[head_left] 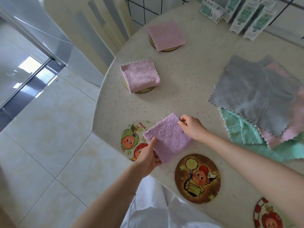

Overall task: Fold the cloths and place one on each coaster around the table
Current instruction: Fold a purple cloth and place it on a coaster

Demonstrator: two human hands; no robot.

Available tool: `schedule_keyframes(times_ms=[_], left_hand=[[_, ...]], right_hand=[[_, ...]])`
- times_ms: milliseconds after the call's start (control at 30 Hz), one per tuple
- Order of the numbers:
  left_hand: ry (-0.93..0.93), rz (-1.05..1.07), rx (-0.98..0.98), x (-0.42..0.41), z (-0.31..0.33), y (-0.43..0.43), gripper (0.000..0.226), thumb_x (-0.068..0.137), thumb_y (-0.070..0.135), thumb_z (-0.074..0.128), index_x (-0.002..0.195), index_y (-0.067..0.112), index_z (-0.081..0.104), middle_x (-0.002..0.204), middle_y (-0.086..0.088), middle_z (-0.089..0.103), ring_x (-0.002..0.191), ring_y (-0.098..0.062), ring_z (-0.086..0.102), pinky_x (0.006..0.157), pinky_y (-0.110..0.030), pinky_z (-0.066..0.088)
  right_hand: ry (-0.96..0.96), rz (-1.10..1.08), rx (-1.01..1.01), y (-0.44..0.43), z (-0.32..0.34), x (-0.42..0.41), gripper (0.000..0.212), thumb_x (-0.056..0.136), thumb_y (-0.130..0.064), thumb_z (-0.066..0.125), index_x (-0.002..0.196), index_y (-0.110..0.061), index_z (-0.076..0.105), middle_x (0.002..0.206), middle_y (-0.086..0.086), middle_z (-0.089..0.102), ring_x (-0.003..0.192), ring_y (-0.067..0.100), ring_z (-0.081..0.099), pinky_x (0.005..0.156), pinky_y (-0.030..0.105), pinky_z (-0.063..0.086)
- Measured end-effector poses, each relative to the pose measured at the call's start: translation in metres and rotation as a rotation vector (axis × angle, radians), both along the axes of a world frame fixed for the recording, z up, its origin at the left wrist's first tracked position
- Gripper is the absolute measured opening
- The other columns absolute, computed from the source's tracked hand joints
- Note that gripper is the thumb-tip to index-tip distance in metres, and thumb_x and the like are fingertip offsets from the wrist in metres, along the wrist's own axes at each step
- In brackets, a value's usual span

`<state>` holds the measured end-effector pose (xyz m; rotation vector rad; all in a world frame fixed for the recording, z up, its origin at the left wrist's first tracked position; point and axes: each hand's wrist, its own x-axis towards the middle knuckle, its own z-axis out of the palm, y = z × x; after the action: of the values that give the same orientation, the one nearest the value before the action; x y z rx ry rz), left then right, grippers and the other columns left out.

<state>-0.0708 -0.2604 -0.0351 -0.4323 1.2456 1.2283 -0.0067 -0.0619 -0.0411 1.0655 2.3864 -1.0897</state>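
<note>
- Already folded, a far pink cloth [166, 35] sat on the far coaster [171, 49] and a nearer pink cloth [139, 74] on the middle coaster [144, 91], by the table's [189, 83] left edge.
- The left hand [148, 159] and right hand [192, 127] each pinched a corner of the folded purple cloth [169, 139], which overlapped the cartoon coaster [130, 140] at the near left edge.
- A brown coaster [197, 178] and a red coaster [266, 216] lay along the near edge.
- A heap of unfolded cloths [256, 94] lay rightward; boxes [246, 18] stood at the far edge.
- Pale floor tiles [49, 129] shone alongside.

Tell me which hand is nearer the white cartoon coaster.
Left. The left hand overlaps the white cartoon coaster; the right hand pinches the lilac cloth right of the coaster.
</note>
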Motion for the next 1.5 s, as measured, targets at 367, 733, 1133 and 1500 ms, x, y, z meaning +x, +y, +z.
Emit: schedule_keyframes(times_ms=[367, 733, 1133, 1500], left_hand=[[0.158, -0.123, -0.114, 0.0, 0.001, -0.007, 0.03, 0.09, 0.025, 0.063, 0.108, 0.0, 0.064, 0.097, -0.015, 0.073, 0.089, -0.028, 0.071, 0.082, -0.042, 0.057], [0.731, -0.414, -0.34, -0.022, 0.009, -0.013, 0.015, 0.085, 0.019, 0.069, 0.078, 0.006, 0.068, 0.067, -0.009, 0.073, 0.06, -0.022, 0.071, 0.06, -0.038, 0.061], [0.79, -0.332, -0.472, -0.055, 0.007, 0.014, 0.013, 0.072, 0.021, 0.073, 0.073, 0.009, 0.07, 0.071, -0.012, 0.072, 0.075, -0.031, 0.071, 0.072, -0.044, 0.06], [0.36, -0.195, -0.228, -0.069, 0.014, 0.024, 0.025, 0.077, 0.007, 0.075, 0.097, -0.004, 0.064, 0.086, -0.017, 0.062, 0.08, -0.027, 0.061, 0.088, -0.042, 0.053]], right_hand=[[0.02, -0.023, 0.157, -0.014, 0.004, 0.005, 0.023, 0.097, -0.041, 0.039, 0.101, -0.019, 0.043, 0.089, 0.004, 0.063, 0.073, 0.024, 0.055, 0.059, 0.034, 0.042], [0.017, 0.013, 0.353, -0.044, 0.0, 0.068, 0.041, 0.09, -0.042, 0.054, 0.117, -0.012, 0.047, 0.119, 0.007, 0.05, 0.106, 0.024, 0.046, 0.074, 0.032, 0.047], [-0.063, -0.359, 0.014, -0.04, 0.009, 0.054, 0.045, 0.085, -0.029, 0.065, 0.119, -0.004, 0.049, 0.114, 0.011, 0.057, 0.102, 0.026, 0.056, 0.075, 0.026, 0.04], [0.038, -0.823, -0.507, -0.032, 0.005, 0.051, 0.02, 0.075, -0.013, 0.075, 0.087, 0.0, 0.066, 0.075, 0.008, 0.056, 0.062, 0.017, 0.046, 0.053, 0.029, 0.038]])
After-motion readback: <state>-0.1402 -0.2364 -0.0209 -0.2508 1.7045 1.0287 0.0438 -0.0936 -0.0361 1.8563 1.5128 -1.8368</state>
